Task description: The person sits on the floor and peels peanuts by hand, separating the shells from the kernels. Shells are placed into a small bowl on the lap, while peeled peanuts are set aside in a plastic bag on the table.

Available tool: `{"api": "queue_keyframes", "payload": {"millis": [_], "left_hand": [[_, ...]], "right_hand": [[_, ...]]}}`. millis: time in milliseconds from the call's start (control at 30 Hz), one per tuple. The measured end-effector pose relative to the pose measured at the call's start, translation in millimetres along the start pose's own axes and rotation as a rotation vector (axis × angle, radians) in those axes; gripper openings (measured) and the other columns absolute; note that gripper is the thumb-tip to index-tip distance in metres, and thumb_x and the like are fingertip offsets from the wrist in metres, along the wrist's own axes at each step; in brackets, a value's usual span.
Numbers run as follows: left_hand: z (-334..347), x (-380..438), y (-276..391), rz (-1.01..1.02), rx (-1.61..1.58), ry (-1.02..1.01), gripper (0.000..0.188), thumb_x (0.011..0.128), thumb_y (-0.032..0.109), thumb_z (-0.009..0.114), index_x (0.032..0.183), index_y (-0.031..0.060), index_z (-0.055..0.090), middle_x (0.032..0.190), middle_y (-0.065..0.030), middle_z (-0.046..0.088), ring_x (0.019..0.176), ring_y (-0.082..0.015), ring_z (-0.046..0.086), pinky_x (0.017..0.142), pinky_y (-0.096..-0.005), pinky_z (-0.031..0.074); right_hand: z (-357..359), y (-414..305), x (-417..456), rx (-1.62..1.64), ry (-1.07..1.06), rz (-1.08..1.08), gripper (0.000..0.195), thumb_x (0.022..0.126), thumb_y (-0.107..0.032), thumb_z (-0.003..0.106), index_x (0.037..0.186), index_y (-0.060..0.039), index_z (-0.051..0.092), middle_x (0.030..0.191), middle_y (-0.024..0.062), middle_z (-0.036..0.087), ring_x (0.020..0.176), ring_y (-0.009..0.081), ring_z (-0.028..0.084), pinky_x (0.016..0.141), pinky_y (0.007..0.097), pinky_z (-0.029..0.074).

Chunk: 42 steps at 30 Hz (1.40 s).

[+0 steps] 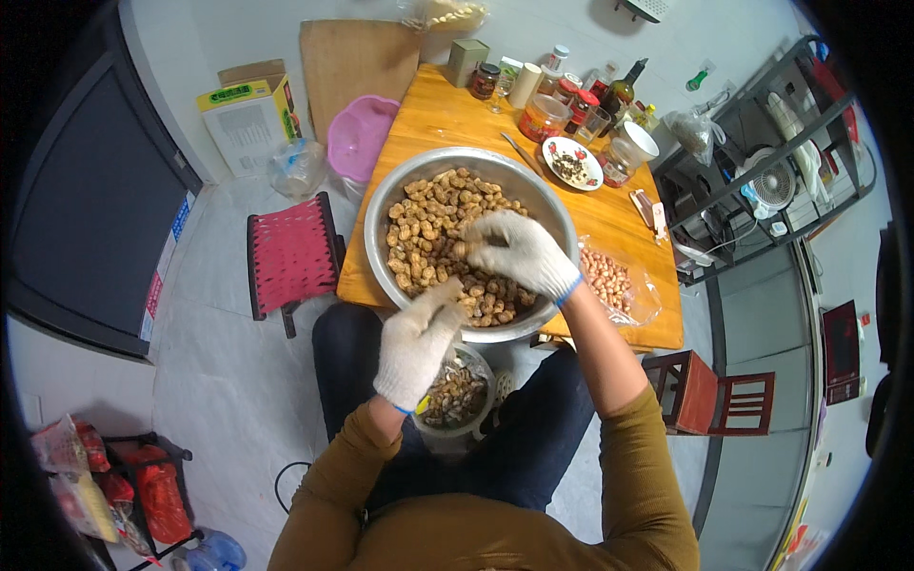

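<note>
A large metal basin (385, 282) full of unshelled peanuts (421, 228) stands on the near part of a wooden table. My right hand (518, 250), in a white knit glove, is over the middle of the peanuts, its fingers curled close to a peanut; whether it grips one is unclear. At the basin's near rim is my left hand (421, 342), also gloved, fingertips together near the nuts; what lies between them is hidden. Right of the basin, a clear plastic bag (646, 303) holds shelled reddish peanuts (607, 275). Below, between my knees, a bin (489, 400) contains peanut shells (457, 396).
On the wooden table (628, 221) are a knife (523, 153), a plate (589, 178) with dark bits, jars (544, 118) and a dark glass bottle (625, 89). A pink woven stool (296, 253) stands left, a wooden chair (703, 396) right.
</note>
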<state>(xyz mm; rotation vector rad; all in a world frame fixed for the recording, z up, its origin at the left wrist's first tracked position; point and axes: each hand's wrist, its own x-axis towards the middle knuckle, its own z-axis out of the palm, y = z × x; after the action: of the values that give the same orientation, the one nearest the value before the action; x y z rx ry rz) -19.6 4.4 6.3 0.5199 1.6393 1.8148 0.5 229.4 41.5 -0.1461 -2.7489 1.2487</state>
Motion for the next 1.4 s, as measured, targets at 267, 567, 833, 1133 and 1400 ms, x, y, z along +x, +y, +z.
{"api": "queue_keyframes", "payload": {"millis": [267,567,833,1133,1400], "left_hand": [[25,-7,5,-0.079,-0.129,-0.128,0.038,0.097,0.012,0.061,0.129,-0.0080,0.060,0.077,-0.0035,0.064,0.062,-0.0078,0.056,0.058,-0.0214,0.047],[44,-20,-3,0.353,0.550,-0.098,0.031,0.089,0.002,0.061,0.119,-0.0001,0.070,0.091,-0.0114,0.073,0.074,-0.0184,0.070,0.068,-0.0281,0.055],[51,-22,-20,0.514,0.642,-0.007,0.025,0.089,0.008,0.065,0.111,0.0003,0.073,0.090,-0.0136,0.073,0.082,-0.0250,0.071,0.074,-0.0319,0.055],[52,-11,-28,-0.117,-0.545,-0.182,0.027,0.101,0.011,0.053,0.116,-0.0111,0.061,0.081,-0.0066,0.063,0.066,-0.0108,0.055,0.059,-0.0233,0.044],[29,-10,-18,-0.032,-0.205,-0.340,0.048,0.105,0.032,0.054,0.133,-0.0076,0.056,0.078,0.0008,0.055,0.063,-0.0058,0.047,0.056,-0.0196,0.038]], "right_hand": [[8,-40,-104,0.312,0.099,0.084,0.034,0.081,-0.014,0.077,0.113,-0.0029,0.071,0.103,0.0088,0.069,0.098,0.0186,0.064,0.088,0.0315,0.051],[35,-35,-154,0.706,0.251,0.300,0.031,0.092,-0.011,0.070,0.118,0.0028,0.063,0.091,0.0056,0.068,0.079,0.0088,0.063,0.069,0.0240,0.053],[66,-15,-157,0.782,0.391,0.252,0.022,0.100,-0.014,0.060,0.115,0.0032,0.060,0.080,0.0052,0.067,0.064,0.0064,0.060,0.056,0.0201,0.047],[75,-23,-144,1.238,0.476,0.110,0.028,0.098,-0.009,0.062,0.118,0.0090,0.053,0.087,0.0128,0.067,0.071,0.0172,0.067,0.067,0.0285,0.055],[52,-25,-156,0.866,0.338,0.251,0.029,0.094,-0.009,0.067,0.116,0.0077,0.057,0.082,0.0087,0.067,0.068,0.0119,0.064,0.066,0.0240,0.053]]}}
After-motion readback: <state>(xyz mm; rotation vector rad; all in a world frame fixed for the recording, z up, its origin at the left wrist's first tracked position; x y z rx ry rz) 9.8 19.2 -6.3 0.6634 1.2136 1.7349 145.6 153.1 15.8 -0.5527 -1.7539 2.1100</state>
